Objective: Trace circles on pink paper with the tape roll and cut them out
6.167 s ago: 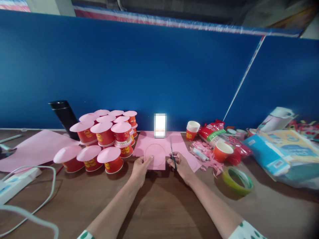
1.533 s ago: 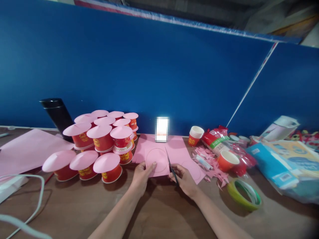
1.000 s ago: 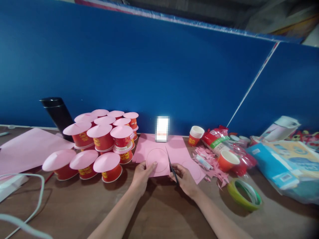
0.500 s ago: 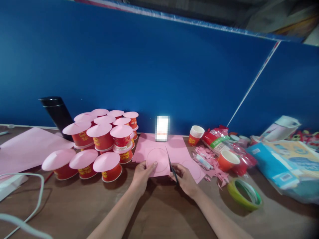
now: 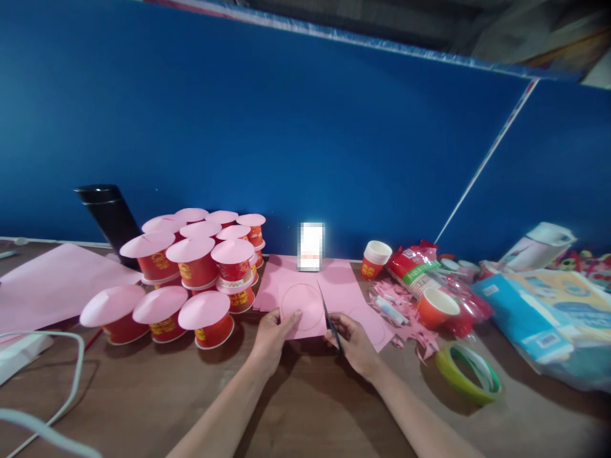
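Note:
Between thumb and fingers, my left hand (image 5: 272, 334) grips the lower left corner of a piece of pink paper (image 5: 305, 308) that bears a drawn circle. My right hand (image 5: 351, 343) is closed around dark scissors (image 5: 329, 321), whose blades point up and away along the right edge of that piece. More pink sheets (image 5: 346, 277) lie flat beneath and behind it, and one at the right shows another faint circle. Whether the blades touch the paper, I cannot tell.
Red paper cups (image 5: 210, 327) with pink paper cone tops stand in rows at the left, before a black bottle (image 5: 112, 219). Rightward lie pink scraps (image 5: 405, 318), an orange cup (image 5: 436, 308), green tape (image 5: 470, 375) and blue packs (image 5: 522, 318). A blurred bright rectangle (image 5: 311, 247) stands behind.

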A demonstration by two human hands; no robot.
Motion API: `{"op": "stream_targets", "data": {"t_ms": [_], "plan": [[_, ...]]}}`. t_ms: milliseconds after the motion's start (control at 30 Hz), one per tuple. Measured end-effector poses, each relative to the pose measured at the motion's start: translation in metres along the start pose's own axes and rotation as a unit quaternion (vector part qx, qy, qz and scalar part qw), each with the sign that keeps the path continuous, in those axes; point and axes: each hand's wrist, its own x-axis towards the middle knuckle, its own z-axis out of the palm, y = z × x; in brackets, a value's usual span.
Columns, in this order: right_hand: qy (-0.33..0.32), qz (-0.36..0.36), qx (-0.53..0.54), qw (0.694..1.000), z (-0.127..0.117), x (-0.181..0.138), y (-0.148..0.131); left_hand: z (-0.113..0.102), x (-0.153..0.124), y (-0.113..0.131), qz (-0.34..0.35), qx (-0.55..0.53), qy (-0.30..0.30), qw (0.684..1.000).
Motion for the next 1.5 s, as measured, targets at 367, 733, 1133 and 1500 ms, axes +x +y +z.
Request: {"op": "stream_targets", "data": {"t_ms": [367,733,1133,1500], "plan": [[0.000,0.001,-0.008,1.000,-0.0010,-0.0004,0.0007,0.0003,0.0007,-0.0004,0.001,-0.007,0.002,1.000],[0.002,0.002,-0.013,1.000,-0.0002,-0.0001,-0.0029,0.0027,-0.0017,0.0034,0.002,-0.004,0.011,1.000],[0.000,0.011,-0.002,1.000,-0.0002,-0.0003,-0.0025,0.0010,-0.0011,0.0017,-0.004,-0.001,0.016,1.000],[0.003,0.011,-0.009,1.000,0.0005,-0.0005,-0.0043,0.0037,-0.0025,0.0052,0.001,-0.001,0.032,0.999]]}}
